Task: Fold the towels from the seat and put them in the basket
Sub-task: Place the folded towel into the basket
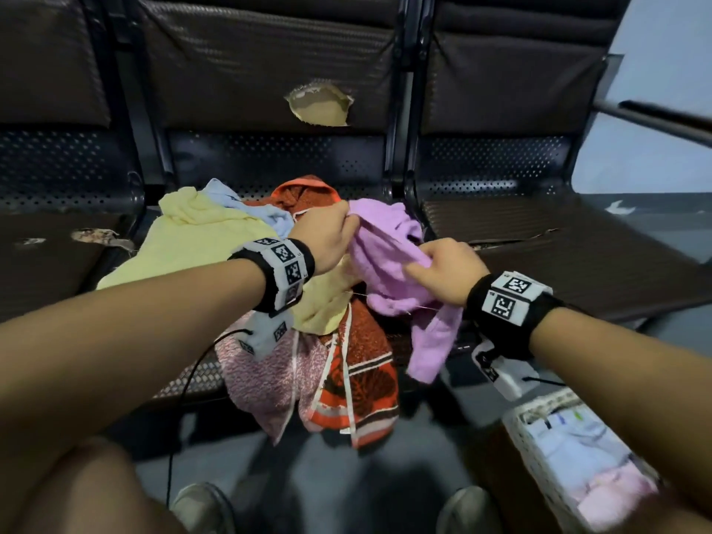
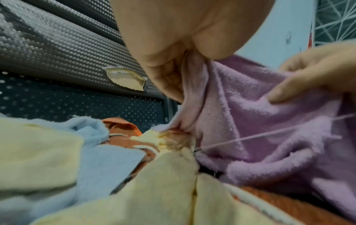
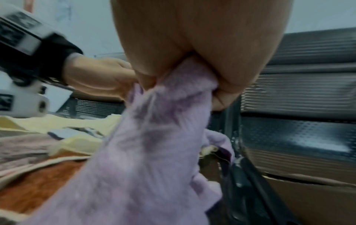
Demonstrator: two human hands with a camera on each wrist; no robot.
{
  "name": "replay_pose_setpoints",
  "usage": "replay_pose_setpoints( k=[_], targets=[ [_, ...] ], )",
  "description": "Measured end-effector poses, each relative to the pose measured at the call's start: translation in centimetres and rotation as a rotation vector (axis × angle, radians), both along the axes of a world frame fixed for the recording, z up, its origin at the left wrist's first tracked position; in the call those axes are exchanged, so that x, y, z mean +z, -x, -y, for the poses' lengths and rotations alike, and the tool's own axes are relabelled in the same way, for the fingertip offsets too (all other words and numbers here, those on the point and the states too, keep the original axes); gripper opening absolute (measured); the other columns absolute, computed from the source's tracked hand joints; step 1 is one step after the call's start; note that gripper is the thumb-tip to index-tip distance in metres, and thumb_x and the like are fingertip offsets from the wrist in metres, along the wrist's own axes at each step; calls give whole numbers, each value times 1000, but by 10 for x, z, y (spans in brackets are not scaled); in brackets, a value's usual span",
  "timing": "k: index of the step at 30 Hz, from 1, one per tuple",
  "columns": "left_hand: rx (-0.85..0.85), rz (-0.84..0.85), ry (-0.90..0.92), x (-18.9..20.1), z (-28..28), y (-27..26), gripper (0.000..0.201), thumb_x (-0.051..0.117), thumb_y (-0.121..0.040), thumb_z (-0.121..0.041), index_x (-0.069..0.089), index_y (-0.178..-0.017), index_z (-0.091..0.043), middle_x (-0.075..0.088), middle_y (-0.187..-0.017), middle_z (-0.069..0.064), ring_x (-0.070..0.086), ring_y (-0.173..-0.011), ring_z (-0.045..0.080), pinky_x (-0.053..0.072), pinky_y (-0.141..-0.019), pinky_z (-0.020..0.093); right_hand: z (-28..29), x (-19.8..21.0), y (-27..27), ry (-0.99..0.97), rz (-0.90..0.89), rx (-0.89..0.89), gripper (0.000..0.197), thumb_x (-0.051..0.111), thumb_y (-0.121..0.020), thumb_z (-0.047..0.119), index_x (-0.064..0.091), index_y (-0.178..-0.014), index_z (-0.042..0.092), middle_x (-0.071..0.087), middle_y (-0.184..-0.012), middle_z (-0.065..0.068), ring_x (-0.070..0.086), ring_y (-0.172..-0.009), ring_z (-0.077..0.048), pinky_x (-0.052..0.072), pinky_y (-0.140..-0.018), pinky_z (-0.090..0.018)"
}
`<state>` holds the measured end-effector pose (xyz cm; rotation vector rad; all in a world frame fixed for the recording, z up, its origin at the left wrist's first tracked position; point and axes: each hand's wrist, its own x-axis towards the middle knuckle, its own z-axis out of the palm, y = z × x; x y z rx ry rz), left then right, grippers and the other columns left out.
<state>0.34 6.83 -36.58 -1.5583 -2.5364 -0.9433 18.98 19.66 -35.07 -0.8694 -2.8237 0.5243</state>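
A purple towel (image 1: 385, 260) hangs bunched above the middle seat (image 1: 185, 379), held by both hands. My left hand (image 1: 331, 237) pinches its upper edge, seen close in the left wrist view as the purple towel (image 2: 250, 121) runs up between the fingers (image 2: 165, 79). My right hand (image 1: 443, 267) grips a fold lower right; the right wrist view has the purple towel (image 3: 146, 152) bunched in its fist. Under them lie a yellow towel (image 1: 200, 240), a light blue towel (image 1: 262, 213), an orange patterned towel (image 1: 358, 364) and a pink speckled towel (image 1: 262, 375). The white basket (image 1: 539, 449) stands low right.
Dark seats stand in a row; the middle backrest has a torn hole (image 1: 319, 106). The right seat (image 1: 558, 240) has a cracked cushion. The basket holds folded pale blue and pink towels (image 1: 589, 468). My shoes (image 1: 200, 506) rest on the floor below. A black cable (image 1: 185, 387) hangs from my left wrist.
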Motion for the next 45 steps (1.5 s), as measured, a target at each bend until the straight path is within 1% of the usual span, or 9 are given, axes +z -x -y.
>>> replay_pose_setpoints(
  k=[6, 10, 18, 22, 27, 30, 33, 38, 45],
  targets=[
    [-84, 52, 55, 21, 10, -18, 29, 75, -80, -26, 47, -82, -20, 62, -81, 3, 60, -83, 32, 39, -65, 36, -11, 9, 2, 39, -94, -185, 11, 61, -84, 30, 56, -87, 21, 64, -86, -8, 61, -87, -33, 40, -72, -31],
    [-102, 202, -63, 30, 20, -33, 12, 64, -85, -27, 54, -82, -20, 66, -73, 4, 61, -74, 29, 45, -63, 36, 19, 12, 18, 291, -158, 197, 59, 73, -81, 18, 52, -136, 25, 67, -121, -5, 64, -110, -23, 49, -100, -37],
    [-52, 43, 301, 37, 42, -18, 34, 65, -91, -35, 64, -77, -3, 68, -78, 17, 60, -73, 31, 41, -63, 35, 15, 19, 25, 239, -334, 139, 22, 43, -93, 5, 58, -81, 14, 61, -78, -4, 56, -81, -22, 44, -79, -36],
    [42, 291, 143, 43, 42, -17, 36, 46, -97, -15, 66, -66, -13, 70, -64, 2, 69, -69, 20, 46, -60, 23, 7, 27, 17, 140, -417, 99, 15, 54, -92, 14, 67, -97, 19, 71, -93, 1, 63, -90, -19, 47, -83, -33],
    [281, 562, -175, 74, 24, -11, 36, 45, -97, -21, 64, -76, 2, 64, -87, 32, 59, -80, 44, 39, -68, 34, -1, 44, 16, 29, -451, 37, 25, 58, -92, 18, 62, -71, 29, 58, -62, 7, 54, -64, -13, 39, -60, -29],
    [345, 866, -399, 100, 16, -6, 37, 47, -94, -18, 64, -115, 7, 68, -104, 25, 67, -93, 35, 55, -82, 40, 9, 63, 27, 105, -576, 50, 26, 55, -91, 11, 69, -106, 27, 68, -80, 5, 62, -74, -13, 49, -71, -28],
    [268, 1062, -599, 124, 13, -8, 25, 44, -92, 1, 64, -106, 1, 65, -91, 19, 69, -72, 29, 58, -63, 38, 24, 78, 36, 97, -677, 116, 41, 47, -87, 6, 43, -119, 30, 54, -61, 0, 50, -52, -13, 44, -57, -33],
    [136, 1010, -651, 135, 26, -5, 28, 44, -95, 3, 65, -114, 5, 65, -98, 23, 66, -72, 24, 56, -54, 27, 50, 78, 40, -95, -441, 382, 24, 40, -84, 8, 57, -99, 18, 61, -79, -3, 58, -70, -27, 50, -68, -40],
    [122, 1006, -605, 119, 35, -10, 21, 46, -95, 4, 54, -83, -11, 59, -75, 9, 62, -53, 12, 51, -47, 21, 51, 53, 54, -92, -15, 91, 35, 51, -84, 11, 77, -98, 31, 74, -108, -2, 68, -98, -29, 56, -89, -38]
  ],
)
